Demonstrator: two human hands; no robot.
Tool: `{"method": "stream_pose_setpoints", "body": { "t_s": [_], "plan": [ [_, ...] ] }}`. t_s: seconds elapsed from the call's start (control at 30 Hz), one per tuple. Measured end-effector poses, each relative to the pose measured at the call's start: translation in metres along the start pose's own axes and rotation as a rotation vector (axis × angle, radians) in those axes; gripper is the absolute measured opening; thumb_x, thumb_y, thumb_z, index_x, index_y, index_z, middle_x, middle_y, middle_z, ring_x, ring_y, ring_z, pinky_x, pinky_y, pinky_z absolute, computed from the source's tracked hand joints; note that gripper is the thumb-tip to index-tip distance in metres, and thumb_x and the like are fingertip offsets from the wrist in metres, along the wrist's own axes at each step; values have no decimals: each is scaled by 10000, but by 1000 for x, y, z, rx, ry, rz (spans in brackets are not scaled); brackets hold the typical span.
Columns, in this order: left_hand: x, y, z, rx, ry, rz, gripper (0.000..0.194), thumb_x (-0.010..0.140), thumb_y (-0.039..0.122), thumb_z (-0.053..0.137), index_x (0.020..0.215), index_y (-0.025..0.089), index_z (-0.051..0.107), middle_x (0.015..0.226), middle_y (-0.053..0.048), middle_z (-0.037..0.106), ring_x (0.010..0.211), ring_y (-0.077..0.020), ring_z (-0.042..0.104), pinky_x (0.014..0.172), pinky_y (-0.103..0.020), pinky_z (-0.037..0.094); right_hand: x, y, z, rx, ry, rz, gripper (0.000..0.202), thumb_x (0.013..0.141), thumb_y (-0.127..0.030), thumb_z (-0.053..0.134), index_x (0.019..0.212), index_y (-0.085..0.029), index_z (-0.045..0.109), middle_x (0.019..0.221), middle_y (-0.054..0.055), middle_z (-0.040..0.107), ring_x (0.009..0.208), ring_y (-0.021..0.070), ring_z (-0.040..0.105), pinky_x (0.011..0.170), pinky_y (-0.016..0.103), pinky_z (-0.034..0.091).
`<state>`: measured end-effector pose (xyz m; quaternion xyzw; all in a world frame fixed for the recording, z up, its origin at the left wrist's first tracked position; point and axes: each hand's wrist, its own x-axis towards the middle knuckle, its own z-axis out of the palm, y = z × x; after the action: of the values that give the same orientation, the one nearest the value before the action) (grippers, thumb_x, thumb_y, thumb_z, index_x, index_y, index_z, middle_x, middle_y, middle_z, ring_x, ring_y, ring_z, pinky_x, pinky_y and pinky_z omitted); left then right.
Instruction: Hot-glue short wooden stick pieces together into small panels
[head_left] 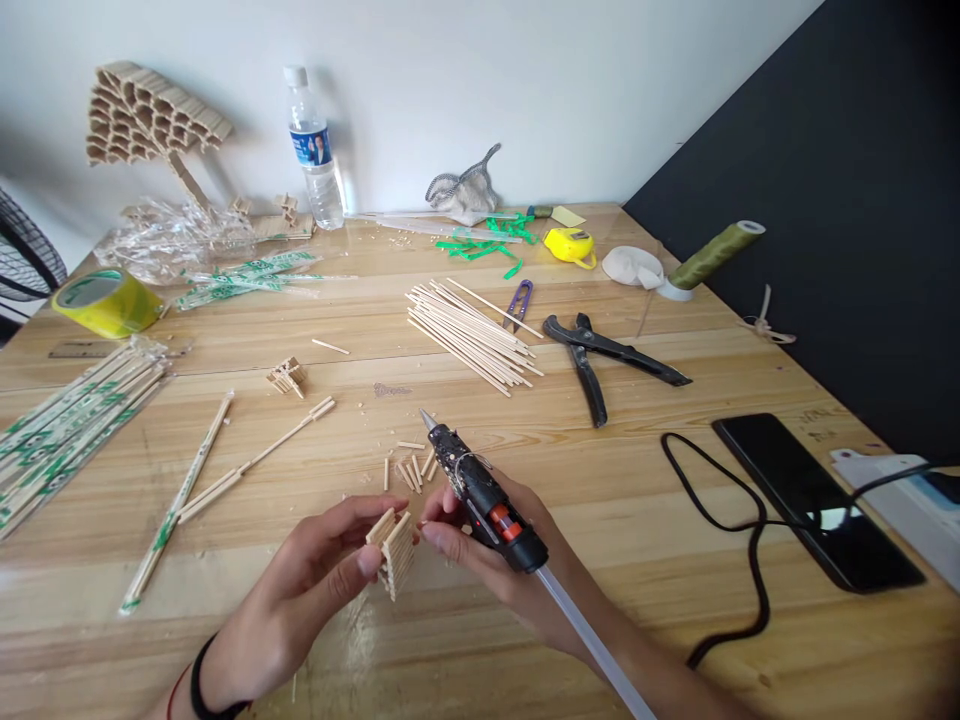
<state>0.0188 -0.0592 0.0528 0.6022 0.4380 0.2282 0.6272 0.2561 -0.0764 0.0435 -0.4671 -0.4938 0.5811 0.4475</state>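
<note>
My left hand (300,590) comes in from seven o'clock and pinches a small block of short pale wooden sticks glued side by side (394,553), thumb and fingertips clamped on its left edge. The block sits low in the middle of the pale wooden tabletop (675,480), raised just off it, and its sticks run roughly from eleven o'clock to five o'clock. It lies between my two hands, touching both.

My right hand (495,560) comes in from five o'clock. Its fingertips press the block's right edge, while the palm is wrapped around a black hot-glue gun with an orange trigger (480,490). The gun's long axis runs from four o'clock up to ten o'clock, its metal nozzle pointing away toward ten o'clock, above and past the block. A clear glue stick (592,640) trails out of its back end toward five o'clock.

Just beyond the nozzle, at twelve o'clock from the block, lie loose cut stick bits (411,468). Farther off at one o'clock lies a bundle of long bamboo skewers (472,335), and black pruning shears (600,355) lie at two o'clock.
</note>
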Motion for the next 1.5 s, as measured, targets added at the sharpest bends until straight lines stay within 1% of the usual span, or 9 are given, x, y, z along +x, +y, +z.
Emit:
{"method": "stream_pose_setpoints", "body": {
  "t_s": [0.2,0.43,0.63,0.83,1.0,1.1,1.2,1.33,1.5],
  "plan": [
    [2,0,2,-43,-58,55,359,1056,422,620,1399,347,691,1436,-29,726,1297,-252,682,1053,-286,565,-2,4,2,29,-19,21,181,892,-220,775,890,-232,595,871,6,704,759,167,619,703,276,521],
    [2,-2,3,-42,-56,84,347,1053,394,637,1396,406,689,1434,4,730,1266,-221,708,1037,-266,580,-3,3,1,8,-41,32,188,885,-227,768,861,-225,582,824,-3,672,720,162,589,671,278,494],
    [1,-5,2,32,-26,78,335,1038,433,649,1362,385,717,1382,-3,762,1257,-224,714,1038,-260,572,-3,-1,0,-47,-82,36,185,892,-193,737,852,-229,561,809,-17,663,690,143,555,647,259,466],
    [3,1,3,72,-37,73,342,1044,463,617,1348,351,727,1365,-25,767,1214,-239,727,1001,-277,587,-3,-5,-1,10,-116,18,179,942,-234,689,878,-236,522,830,-27,601,678,126,504,636,246,444],
    [6,-1,3,175,57,55,373,1023,519,613,1291,297,748,1259,-59,790,1073,-243,742,896,-287,599,-3,-6,-3,26,10,26,191,1001,-336,650,910,-240,513,777,-36,595,605,115,464,579,239,423],
    [8,-3,5,141,50,31,419,1003,534,639,1301,254,727,1157,-87,783,963,-232,724,814,-292,597,-1,-3,-5,-33,96,-4,207,984,-351,685,908,-240,528,781,-23,640,619,127,516,594,241,460],
    [8,-4,7,51,31,35,435,989,513,676,1330,244,679,1015,-66,752,880,-204,695,773,-282,583,0,-1,-5,-149,127,-50,215,945,-317,731,866,-239,547,756,-23,656,630,134,538,606,243,466],
    [7,-6,10,34,29,93,439,997,440,694,1387,262,601,883,-16,685,797,-173,658,734,-264,551,-1,-4,-3,-238,52,-80,139,925,-292,749,946,-225,630,854,2,715,621,121,535,615,247,460],
    [8,-9,11,164,76,181,401,992,378,711,1353,262,580,838,6,666,755,-165,647,700,-255,532,-2,-8,-3,-237,-52,-74,137,932,-310,746,1013,-206,706,753,-22,651,613,126,543,605,247,460]
  ]
}}
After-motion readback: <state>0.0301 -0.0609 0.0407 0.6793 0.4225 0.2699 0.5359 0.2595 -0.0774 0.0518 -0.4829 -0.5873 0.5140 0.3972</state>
